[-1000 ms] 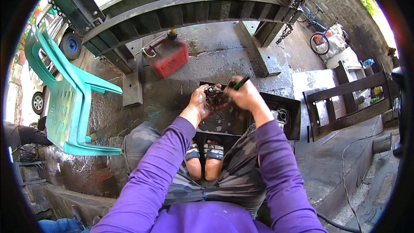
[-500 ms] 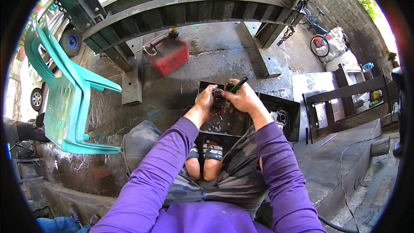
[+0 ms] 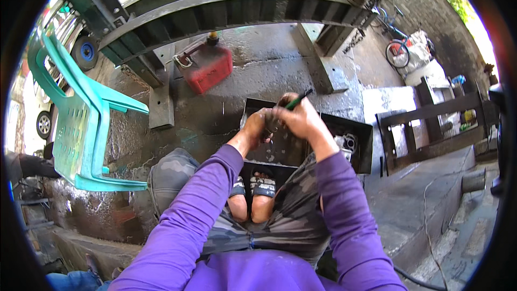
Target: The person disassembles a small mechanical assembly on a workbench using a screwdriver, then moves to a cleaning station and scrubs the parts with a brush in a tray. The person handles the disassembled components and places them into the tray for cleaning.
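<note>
From the head view, your two hands have stayed bunched together over the shallow black metal tray (image 3: 358, 129) on the concrete floor (image 3: 269, 59), and little about the work itself has changed: your left hand (image 3: 257, 125) is still curled around a small dark greasy part (image 3: 272, 125), and your right hand (image 3: 301, 118) still closes around a slim green-handled tool (image 3: 298, 99) whose tip meets that part. Compared with a second ago, the hands sit a touch higher and nearer your knees, and the tool's handle points up and to the right much as before, so you appear to be mid-way through working the same piece rather than moving on. The part is held in the air between your hands, above the tray, not resting in it. The main difference is your head: the view has tilted, so the red plastic fuel can (image 3: 207, 67) and the turquoise plastic chair (image 3: 81, 124) have slid slightly in the picture, though neither has moved on the floor. Your sandalled feet (image 3: 253, 191) remain planted below the tray.
</note>
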The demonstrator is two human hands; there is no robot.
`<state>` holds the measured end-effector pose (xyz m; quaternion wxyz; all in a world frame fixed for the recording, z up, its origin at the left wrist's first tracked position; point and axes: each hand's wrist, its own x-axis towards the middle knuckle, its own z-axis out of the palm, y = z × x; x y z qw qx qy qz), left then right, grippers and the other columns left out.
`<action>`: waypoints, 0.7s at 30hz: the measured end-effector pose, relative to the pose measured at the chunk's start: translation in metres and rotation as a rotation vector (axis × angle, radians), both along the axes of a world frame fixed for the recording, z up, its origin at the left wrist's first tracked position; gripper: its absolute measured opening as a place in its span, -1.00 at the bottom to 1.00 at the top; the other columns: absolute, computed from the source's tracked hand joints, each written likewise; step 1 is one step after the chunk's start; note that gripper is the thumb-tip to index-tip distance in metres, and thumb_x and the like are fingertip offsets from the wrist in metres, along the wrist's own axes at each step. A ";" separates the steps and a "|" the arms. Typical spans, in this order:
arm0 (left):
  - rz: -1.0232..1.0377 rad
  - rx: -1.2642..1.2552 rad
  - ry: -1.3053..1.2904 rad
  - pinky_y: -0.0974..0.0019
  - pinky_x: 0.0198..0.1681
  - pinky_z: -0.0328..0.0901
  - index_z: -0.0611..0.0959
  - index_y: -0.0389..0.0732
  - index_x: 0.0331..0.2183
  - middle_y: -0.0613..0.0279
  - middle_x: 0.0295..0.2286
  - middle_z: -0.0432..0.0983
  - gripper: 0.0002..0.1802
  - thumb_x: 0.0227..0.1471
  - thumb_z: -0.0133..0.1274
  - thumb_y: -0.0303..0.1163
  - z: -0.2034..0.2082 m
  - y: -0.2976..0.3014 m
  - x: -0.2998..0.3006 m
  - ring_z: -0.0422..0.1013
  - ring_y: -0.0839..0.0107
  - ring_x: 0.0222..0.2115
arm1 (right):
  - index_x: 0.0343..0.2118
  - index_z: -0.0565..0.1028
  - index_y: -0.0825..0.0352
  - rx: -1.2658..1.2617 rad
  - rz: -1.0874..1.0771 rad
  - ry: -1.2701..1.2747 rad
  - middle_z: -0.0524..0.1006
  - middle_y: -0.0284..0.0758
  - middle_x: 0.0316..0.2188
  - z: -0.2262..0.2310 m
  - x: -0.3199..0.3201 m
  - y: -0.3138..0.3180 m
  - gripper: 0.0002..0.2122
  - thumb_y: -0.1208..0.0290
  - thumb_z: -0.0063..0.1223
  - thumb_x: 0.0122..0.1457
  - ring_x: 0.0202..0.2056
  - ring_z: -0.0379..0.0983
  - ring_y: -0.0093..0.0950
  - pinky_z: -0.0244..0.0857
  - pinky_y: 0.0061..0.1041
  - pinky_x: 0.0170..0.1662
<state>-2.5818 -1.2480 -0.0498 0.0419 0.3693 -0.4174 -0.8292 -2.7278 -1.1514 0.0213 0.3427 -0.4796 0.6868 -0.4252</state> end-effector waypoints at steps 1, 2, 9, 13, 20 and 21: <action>-0.041 0.023 0.056 0.40 -0.61 0.17 0.64 0.04 -0.22 0.45 -0.49 0.54 -0.63 0.36 -0.18 0.00 0.001 -0.002 -0.001 0.38 0.56 -0.58 | -0.33 0.57 0.46 0.023 -0.197 0.146 0.60 -0.22 -0.53 0.000 -0.002 0.001 -0.77 0.34 0.29 0.21 -0.41 0.50 -0.49 0.42 -0.37 -0.28; -0.081 0.057 0.077 0.40 -0.60 0.17 0.65 0.04 -0.22 0.46 -0.50 0.53 -0.63 0.37 -0.19 -0.01 0.000 -0.001 0.000 0.38 0.56 -0.57 | -0.31 0.57 0.45 0.058 -0.386 0.305 0.60 -0.23 -0.53 -0.001 -0.002 0.001 -0.77 0.34 0.29 0.20 -0.42 0.50 -0.49 0.42 -0.38 -0.29; -0.036 0.108 0.123 0.30 -0.48 0.31 0.62 -0.07 -0.10 0.31 -0.45 0.56 -0.53 0.35 -0.14 0.10 -0.006 -0.008 0.002 0.45 0.42 -0.53 | -0.30 0.58 0.46 0.044 -0.275 0.028 0.63 -0.27 -0.50 -0.001 -0.006 0.001 -0.79 0.38 0.27 0.20 -0.43 0.48 -0.54 0.42 -0.38 -0.32; 0.038 0.050 0.011 0.28 -0.48 0.29 0.63 -0.10 -0.04 0.28 -0.45 0.57 -0.46 0.34 -0.15 0.14 -0.007 -0.008 -0.001 0.45 0.39 -0.53 | -0.31 0.59 0.46 0.063 -0.053 -0.193 0.62 -0.25 -0.53 -0.001 -0.010 0.004 -0.76 0.33 0.29 0.19 -0.48 0.47 -0.53 0.40 -0.34 -0.37; 0.011 0.190 0.102 0.28 -0.49 0.32 0.66 -0.18 -0.15 0.25 -0.45 0.59 -0.36 0.33 -0.15 0.23 -0.003 -0.009 0.004 0.49 0.35 -0.52 | -0.30 0.59 0.48 0.108 -0.221 0.140 0.64 -0.08 -0.49 0.009 -0.013 0.009 -0.75 0.33 0.31 0.19 -0.38 0.60 -0.40 0.44 -0.25 -0.25; -0.068 0.235 0.231 0.28 -0.51 0.33 0.68 -0.16 -0.17 0.21 -0.47 0.60 -0.36 0.32 -0.15 0.24 -0.001 -0.011 0.002 0.50 0.33 -0.53 | -0.26 0.59 0.48 0.213 -0.472 0.300 0.65 -0.04 -0.42 0.011 -0.011 0.007 -0.73 0.33 0.32 0.17 -0.35 0.62 -0.37 0.44 -0.24 -0.24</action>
